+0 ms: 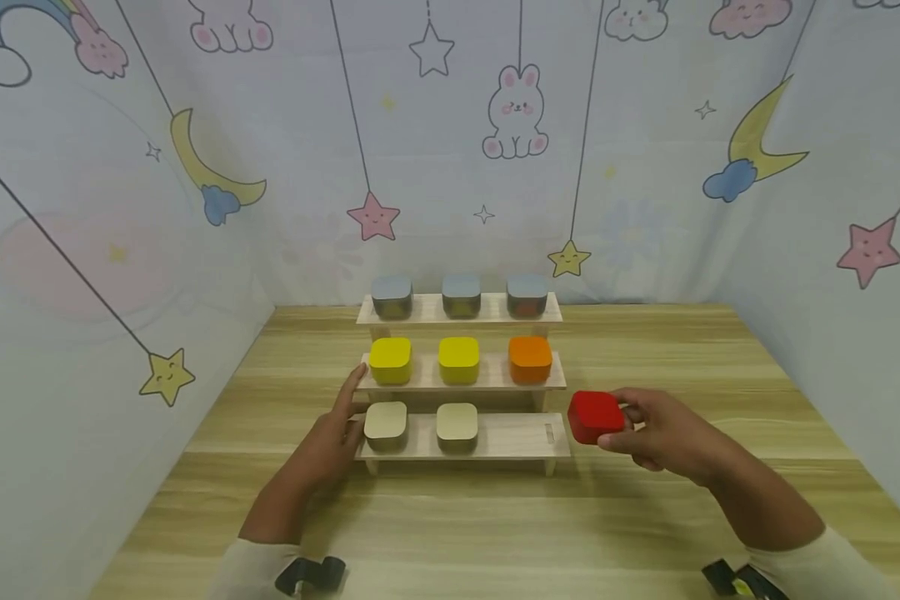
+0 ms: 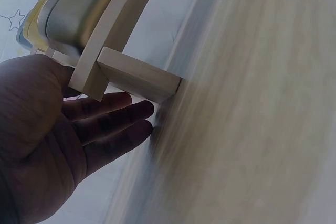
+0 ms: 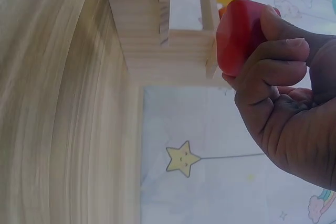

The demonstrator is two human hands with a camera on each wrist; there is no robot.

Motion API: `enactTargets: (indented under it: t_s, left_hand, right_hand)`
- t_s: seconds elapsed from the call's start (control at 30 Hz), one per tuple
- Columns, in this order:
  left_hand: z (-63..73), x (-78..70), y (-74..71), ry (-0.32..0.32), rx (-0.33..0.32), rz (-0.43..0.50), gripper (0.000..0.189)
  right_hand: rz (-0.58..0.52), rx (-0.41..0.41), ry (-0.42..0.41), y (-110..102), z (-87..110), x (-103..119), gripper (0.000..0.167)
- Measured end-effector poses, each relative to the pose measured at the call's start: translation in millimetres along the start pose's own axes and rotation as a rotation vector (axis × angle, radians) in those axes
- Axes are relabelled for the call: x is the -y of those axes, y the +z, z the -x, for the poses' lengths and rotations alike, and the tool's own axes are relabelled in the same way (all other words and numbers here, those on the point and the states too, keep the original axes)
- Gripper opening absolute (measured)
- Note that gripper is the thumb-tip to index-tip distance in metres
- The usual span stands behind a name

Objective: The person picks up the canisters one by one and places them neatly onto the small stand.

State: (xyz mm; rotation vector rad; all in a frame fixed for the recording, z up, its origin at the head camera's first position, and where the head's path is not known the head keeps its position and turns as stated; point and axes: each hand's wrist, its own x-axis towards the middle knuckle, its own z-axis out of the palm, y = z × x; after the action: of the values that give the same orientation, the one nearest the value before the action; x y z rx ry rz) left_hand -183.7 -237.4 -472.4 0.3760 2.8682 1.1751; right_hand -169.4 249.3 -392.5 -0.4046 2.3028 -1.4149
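Note:
Between thumb and fingers, my right hand [image 1: 667, 433] pinches a small red rounded-square box [image 1: 596, 417], just off the right end of the bottom wooden shelf [image 1: 502, 435]. In the right wrist view the red box [image 3: 241, 36] is partly covered by the thumb and curled fingers. My left hand [image 1: 337, 446] is at the left end of the shelves, beside a cream box [image 1: 386, 425]. Its fingers are extended in the left wrist view, near the shelf's wooden leg [image 2: 139, 74]; the thumb side is partly hidden. A second cream box [image 1: 457, 427] stands mid-shelf.
On the middle tier sit two yellow boxes, left [image 1: 391, 360] and centre [image 1: 459, 360], with an orange box [image 1: 529, 359] at right. Several grey-blue-topped boxes [image 1: 461, 296] line the top tier. A cartoon-printed cloth [image 1: 450, 167] surrounds the wood-grain table [image 1: 450, 525] behind and at both sides.

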Motion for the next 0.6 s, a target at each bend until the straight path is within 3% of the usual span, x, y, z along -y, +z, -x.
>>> enactTargets:
  t_s: [0.3, 0.6]
  left_hand:
    - [-0.3, 2.0, -0.3, 0.013, -0.001, -0.008, 0.083]
    - [0.2, 2.4, -0.3, 0.024, -0.008, -0.013, 0.083]
  right_hand:
    - [0.006, -0.017, -0.033, 19.7, 0.7, 11.4, 0.069]
    - [0.077, -0.063, -0.052, 40.5, -11.4, 12.2, 0.066]
